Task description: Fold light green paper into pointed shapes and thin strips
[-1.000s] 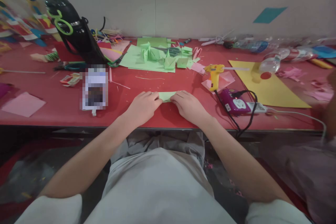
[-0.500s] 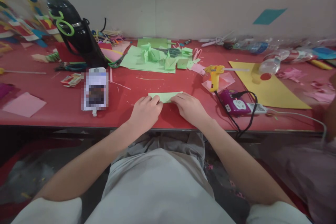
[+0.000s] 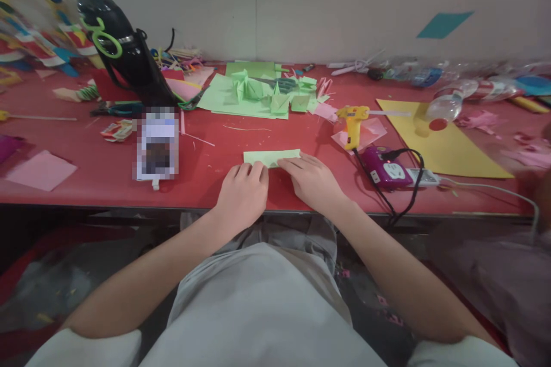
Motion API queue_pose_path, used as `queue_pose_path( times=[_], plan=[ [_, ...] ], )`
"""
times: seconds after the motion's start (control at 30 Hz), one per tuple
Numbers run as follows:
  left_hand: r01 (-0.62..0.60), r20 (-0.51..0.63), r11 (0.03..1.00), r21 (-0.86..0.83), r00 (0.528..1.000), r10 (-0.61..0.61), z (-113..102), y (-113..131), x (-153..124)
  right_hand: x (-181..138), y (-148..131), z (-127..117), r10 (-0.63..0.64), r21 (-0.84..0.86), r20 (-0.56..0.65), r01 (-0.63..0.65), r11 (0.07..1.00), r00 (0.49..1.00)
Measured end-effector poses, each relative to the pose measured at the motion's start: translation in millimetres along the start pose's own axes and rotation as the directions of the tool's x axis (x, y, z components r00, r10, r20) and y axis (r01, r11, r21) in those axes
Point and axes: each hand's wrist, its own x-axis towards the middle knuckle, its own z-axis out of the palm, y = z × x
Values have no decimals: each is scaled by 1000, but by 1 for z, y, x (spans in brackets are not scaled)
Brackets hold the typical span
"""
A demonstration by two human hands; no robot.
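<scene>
A pale green strip of folded paper lies flat on the red table, close to its front edge. My left hand rests at the near left part of the strip, its fingers curled together over the near edge and the tips partly hidden. From the right, my right hand reaches over the strip's right half, fingers stretched out and lying on the paper. Behind the strip, several green folded paper pieces stand on green sheets, with dark-handled scissors among them.
To the right are a yellow glue gun, a purple power adapter with cables, a yellow sheet and plastic bottles. A phone and a tall black case stand left, near a pink sheet.
My left hand has drawn slightly toward me, uncovering more of the strip's left end. My right hand's fingers have straightened and spread farther over the paper.
</scene>
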Motion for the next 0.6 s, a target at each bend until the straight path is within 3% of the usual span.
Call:
queue_pose_path(
  times=[0.6],
  plan=[
    [57, -39, 996, -73, 997, -60, 5, 6, -7, -2, -13, -7, 34, -72, 83, -28, 997, 996]
  ],
)
